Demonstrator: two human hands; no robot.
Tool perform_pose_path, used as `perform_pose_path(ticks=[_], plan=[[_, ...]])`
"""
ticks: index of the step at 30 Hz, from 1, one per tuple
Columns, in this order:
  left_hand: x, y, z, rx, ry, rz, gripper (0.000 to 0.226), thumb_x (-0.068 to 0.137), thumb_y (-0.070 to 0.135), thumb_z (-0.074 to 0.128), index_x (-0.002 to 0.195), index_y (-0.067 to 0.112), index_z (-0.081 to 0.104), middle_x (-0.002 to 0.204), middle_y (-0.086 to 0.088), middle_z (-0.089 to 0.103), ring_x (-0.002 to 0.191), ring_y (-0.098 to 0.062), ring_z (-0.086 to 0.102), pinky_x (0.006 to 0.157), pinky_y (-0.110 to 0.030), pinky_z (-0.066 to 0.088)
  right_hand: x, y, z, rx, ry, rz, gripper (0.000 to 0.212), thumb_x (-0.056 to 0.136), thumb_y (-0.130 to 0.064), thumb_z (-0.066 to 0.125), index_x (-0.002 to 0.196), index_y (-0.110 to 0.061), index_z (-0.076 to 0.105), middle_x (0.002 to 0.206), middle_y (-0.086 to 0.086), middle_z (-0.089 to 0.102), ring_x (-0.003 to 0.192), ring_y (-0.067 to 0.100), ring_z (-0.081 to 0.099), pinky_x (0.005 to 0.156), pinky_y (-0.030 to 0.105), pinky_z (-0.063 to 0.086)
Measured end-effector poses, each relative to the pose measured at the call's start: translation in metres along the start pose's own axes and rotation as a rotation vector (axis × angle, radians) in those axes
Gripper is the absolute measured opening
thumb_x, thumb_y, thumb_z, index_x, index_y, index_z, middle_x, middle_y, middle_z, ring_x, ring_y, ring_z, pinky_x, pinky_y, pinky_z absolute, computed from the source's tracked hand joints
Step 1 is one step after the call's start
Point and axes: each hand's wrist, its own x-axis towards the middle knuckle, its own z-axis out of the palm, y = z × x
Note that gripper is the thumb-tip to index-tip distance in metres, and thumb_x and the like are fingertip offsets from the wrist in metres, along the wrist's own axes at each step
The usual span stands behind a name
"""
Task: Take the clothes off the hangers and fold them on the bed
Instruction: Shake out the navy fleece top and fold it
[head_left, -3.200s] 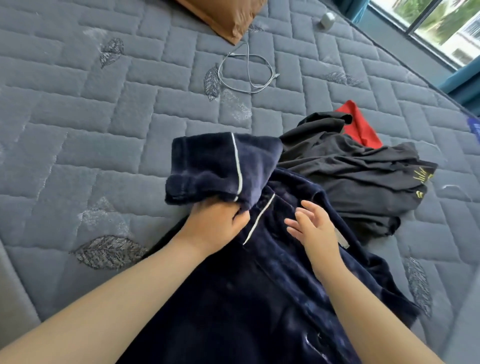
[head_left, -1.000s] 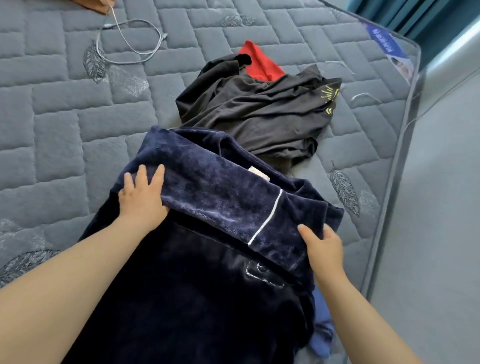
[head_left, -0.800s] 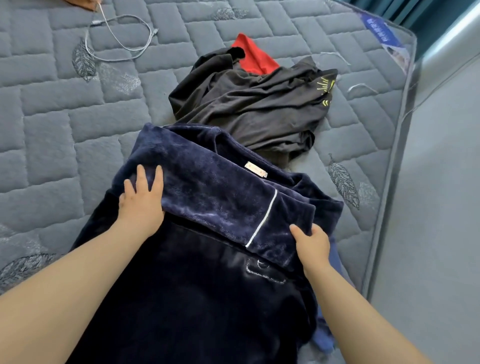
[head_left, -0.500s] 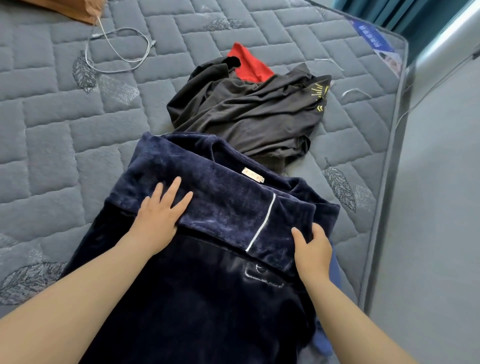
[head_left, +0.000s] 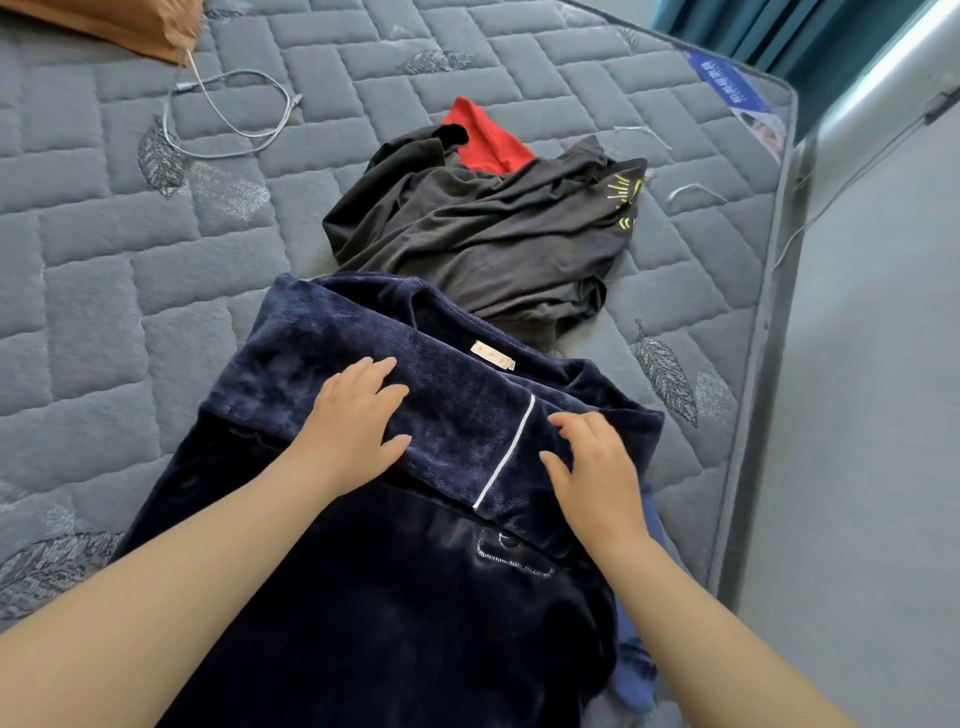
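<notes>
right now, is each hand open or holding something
Left hand: open, pressing flat on the navy garment.
Right hand: open, fingers resting on the navy garment.

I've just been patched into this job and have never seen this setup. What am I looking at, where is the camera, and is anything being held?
There is no machine here: a person is working with two bare hands. The single picture comes from a camera worn on their head, looking forward and down. The left hand and right hand both rest open on a navy top that has a sleeve folded across it. They press on it and grip nothing. The top lies on a grey bed. Beyond it sits a black heap of clothes, with a red cloth poking out at its far side. Farther left lie a cable and the corner of a brown pillow.
</notes>
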Motion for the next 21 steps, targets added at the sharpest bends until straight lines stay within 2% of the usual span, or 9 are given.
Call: perform_pose_path(ticks=[2,5,8,11,14,15,17,19,21], plan=[[0.008,0.01,-0.003,-0.021,0.001,0.033,0.062,0.094,0.047,0.049,0.148,0.02,0.032,0.16,-0.003,0.013,0.147,-0.024,0.008,0.118,-0.041,0.017,0.006,-0.004,0.003,0.049,-0.111,0.045,0.031,0.089,-0.02,0.065,0.119,-0.021,0.059,0.102,-0.008,0.056,0.087,0.008,0.052,0.085,0.035,0.049],[0.021,0.023,-0.002,-0.064,-0.073,0.032,0.066,0.095,0.035,0.053,0.152,0.022,0.021,0.161,-0.002,0.003,0.147,-0.026,0.006,0.117,-0.04,0.024,0.008,-0.002,0.016,0.019,-0.282,0.196,0.04,0.09,-0.029,0.066,0.126,-0.02,0.051,0.117,-0.001,0.052,0.103,0.016,0.055,0.086,0.033,0.049],[0.029,0.023,0.0,-0.088,-0.199,-0.032,0.068,0.095,0.024,0.054,0.152,0.02,0.018,0.161,-0.004,0.0,0.144,-0.029,0.019,0.11,-0.037,0.035,0.009,0.001,0.023,-0.031,-0.263,0.328,0.046,0.089,-0.034,0.067,0.125,-0.014,0.046,0.123,0.006,0.045,0.11,0.023,0.05,0.088,0.035,0.048],[0.042,0.021,-0.003,-0.008,-0.187,-0.031,0.051,0.095,0.021,0.054,0.142,0.014,0.035,0.154,-0.01,0.018,0.125,-0.032,0.044,0.098,-0.038,0.045,0.018,0.0,0.024,-0.052,-0.249,0.351,0.042,0.094,-0.035,0.06,0.124,-0.009,0.046,0.126,0.01,0.042,0.114,0.027,0.048,0.091,0.036,0.046],[0.058,0.02,-0.013,0.084,-0.055,-0.003,0.044,0.089,0.023,0.062,0.128,0.013,0.044,0.133,-0.006,0.035,0.107,-0.026,0.05,0.085,-0.038,0.049,0.034,0.002,0.019,-0.123,-0.188,0.26,0.044,0.092,-0.034,0.062,0.127,-0.011,0.046,0.132,0.009,0.041,0.119,0.027,0.043,0.092,0.034,0.045],[0.063,0.019,-0.016,0.098,-0.007,-0.004,0.049,0.087,0.023,0.066,0.13,0.014,0.043,0.133,-0.005,0.035,0.112,-0.026,0.046,0.087,-0.039,0.049,0.041,0.004,0.017,-0.172,-0.162,0.205,0.05,0.09,-0.034,0.065,0.13,-0.012,0.044,0.137,0.009,0.039,0.124,0.027,0.04,0.096,0.035,0.043],[0.077,0.014,-0.02,0.181,0.037,-0.02,0.076,0.08,0.029,0.073,0.142,0.017,0.031,0.148,-0.009,0.022,0.133,-0.03,0.029,0.101,-0.041,0.042,0.056,0.008,0.015,-0.268,-0.179,0.115,0.077,0.085,-0.036,0.071,0.145,-0.014,0.029,0.151,0.012,0.027,0.139,0.028,0.026,0.111,0.039,0.032],[0.092,0.01,-0.025,0.255,-0.018,-0.05,0.107,0.073,0.038,0.08,0.151,0.018,0.01,0.158,-0.011,0.002,0.145,-0.032,0.008,0.112,-0.046,0.029,0.072,0.012,0.014,-0.332,-0.266,0.112,0.108,0.078,-0.042,0.077,0.154,-0.014,0.005,0.16,0.015,0.009,0.148,0.029,0.007,0.12,0.047,0.014],[0.107,0.006,-0.028,0.271,-0.108,-0.072,0.129,0.065,0.044,0.084,0.151,0.016,-0.007,0.159,-0.01,-0.01,0.147,-0.032,-0.004,0.116,-0.051,0.019,0.088,0.02,0.012,-0.35,-0.369,0.197,0.131,0.068,-0.051,0.081,0.153,-0.013,-0.012,0.161,0.016,0.001,0.149,0.031,-0.001,0.119,0.054,0.004]])
